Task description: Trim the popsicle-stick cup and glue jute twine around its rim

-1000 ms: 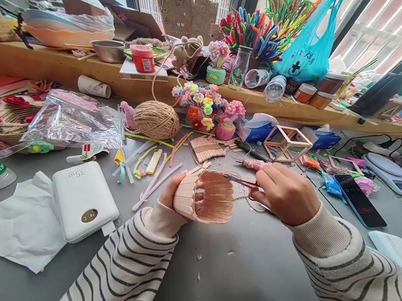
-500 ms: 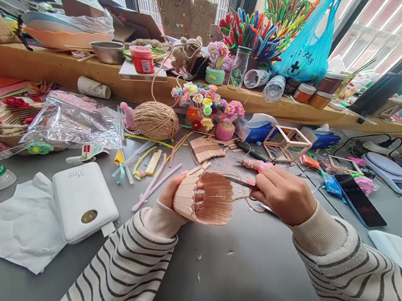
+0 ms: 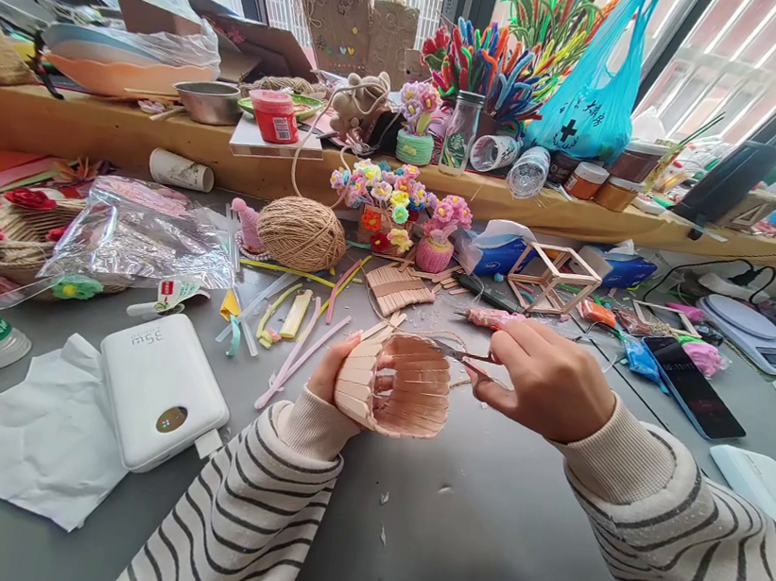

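My left hand (image 3: 333, 371) is wrapped round the far left side of a small basket made of wooden craft sticks (image 3: 416, 391), tilted so that its opening faces right. In my right hand (image 3: 540, 379) is a pair of scissors (image 3: 477, 357), with thumb and fingers in the handles. The scissors' handles are spread apart, and the blades reach the basket's upper rim. A thin strand of twine (image 3: 418, 331) runs by that rim. Just behind the right hand lies a pink glue gun (image 3: 494, 318), partly hidden by the fingers.
A ball of twine (image 3: 301, 232), a panel of joined sticks (image 3: 398, 290) and a wooden cube frame (image 3: 553, 280) lie behind the basket. A white power bank (image 3: 164, 392) is at left, a phone (image 3: 695, 386) at right. Jars and pipe cleaners (image 3: 492, 71) crowd the shelf.
My right thumb has moved down and the scissors' handles have spread apart. The blades stay by the basket's upper rim. My left hand and the basket have hardly moved.
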The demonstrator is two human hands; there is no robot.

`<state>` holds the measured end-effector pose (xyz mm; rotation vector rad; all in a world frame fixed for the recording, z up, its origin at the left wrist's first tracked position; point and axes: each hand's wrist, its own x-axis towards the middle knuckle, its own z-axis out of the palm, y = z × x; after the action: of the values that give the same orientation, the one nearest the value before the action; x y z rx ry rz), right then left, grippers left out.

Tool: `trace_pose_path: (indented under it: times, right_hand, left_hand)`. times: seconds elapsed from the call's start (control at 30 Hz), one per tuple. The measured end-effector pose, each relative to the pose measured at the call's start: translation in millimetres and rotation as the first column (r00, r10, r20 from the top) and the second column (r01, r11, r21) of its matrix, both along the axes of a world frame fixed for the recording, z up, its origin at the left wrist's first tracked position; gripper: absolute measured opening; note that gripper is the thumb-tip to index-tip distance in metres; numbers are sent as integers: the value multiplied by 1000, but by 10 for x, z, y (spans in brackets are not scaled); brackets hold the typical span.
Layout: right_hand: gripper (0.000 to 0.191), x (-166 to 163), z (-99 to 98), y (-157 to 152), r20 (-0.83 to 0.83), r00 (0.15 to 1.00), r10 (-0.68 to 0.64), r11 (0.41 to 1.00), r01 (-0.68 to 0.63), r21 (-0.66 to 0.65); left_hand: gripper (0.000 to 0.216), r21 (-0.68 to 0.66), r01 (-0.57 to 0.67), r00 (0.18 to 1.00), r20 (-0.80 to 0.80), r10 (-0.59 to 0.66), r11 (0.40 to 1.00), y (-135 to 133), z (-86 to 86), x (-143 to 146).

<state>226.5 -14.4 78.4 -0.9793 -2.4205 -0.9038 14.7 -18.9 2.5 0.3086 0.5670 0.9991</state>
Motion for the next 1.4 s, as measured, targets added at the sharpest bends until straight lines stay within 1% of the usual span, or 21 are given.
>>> trace_pose_path:
  times: [0.1, 0.23, 0.33, 0.43, 0.5, 0.57, 0.63, 0.7, 0.8, 0.9, 1.03, 1.2, 1.33, 1.4]
  right_hand:
    - [23, -11, 6, -3, 8, 1000, -8, 1000, 8, 7]
    - [22, -17, -2, 12, 31, 1000, -2, 999, 1, 47]
    - [21, -14, -7, 24, 69, 998, 4, 998, -8, 64]
    - [21, -5, 3, 31, 101, 995, 23, 998, -29, 59]
    - [20, 2, 18, 31, 103, 994, 31, 999, -33, 23]
    - [19, 8, 38, 25, 78, 997, 25, 999, -23, -31]
    - [19, 11, 55, 15, 36, 999, 5, 997, -2, -75]
    - [20, 12, 67, 6, 4, 1000, -19, 996, 19, -88]
    - [21, 15, 73, -2, 15, 999, -31, 996, 32, -88]
    - [22, 34, 76, -3, 18, 1000, -20, 995, 22, -97]
    - [19, 74, 82, -9, -9, 1000, -5, 992, 3, -127]
    - [21, 71, 79, -21, 42, 999, -20, 995, 24, -99]
    - [20, 48, 77, -25, 67, 997, -33, 995, 39, -89]
    - [22, 44, 76, -27, 75, 997, -29, 996, 35, -78]
  left_hand:
    - [47, -10, -5, 1000, 0, 5, 1000, -1, -2, -5]
    - [52, -66, 63, 998, -9, -64, 996, -2, 4, -34]
    - [58, -74, 110, 994, -8, -111, 991, 14, -42, -38]
    - [56, -26, 80, 997, -13, -80, 996, 27, -80, -10]
    - [55, 36, 51, 998, 30, -52, 998, 28, -78, 11]
    - [54, 68, 26, 998, 56, -30, 997, 25, -64, 18]
    - [53, 45, 5, 1000, 23, -7, 999, 23, -48, 13]
    - [50, 5, -31, 999, -27, 31, 1000, 18, -27, 3]
    - [45, -34, -69, 995, -75, 66, 997, 2, 18, -5]
    - [43, -60, -54, 993, -112, 47, 997, -7, 40, -8]
    - [49, -44, -39, 994, -100, 35, 998, 6, 15, -15]
    - [47, -62, -35, 995, -97, 28, 997, -8, 49, -24]
    - [42, -26, -45, 996, -83, 43, 999, -38, 111, -3]
    - [43, 12, -27, 998, -49, 27, 1000, -54, 157, 24]
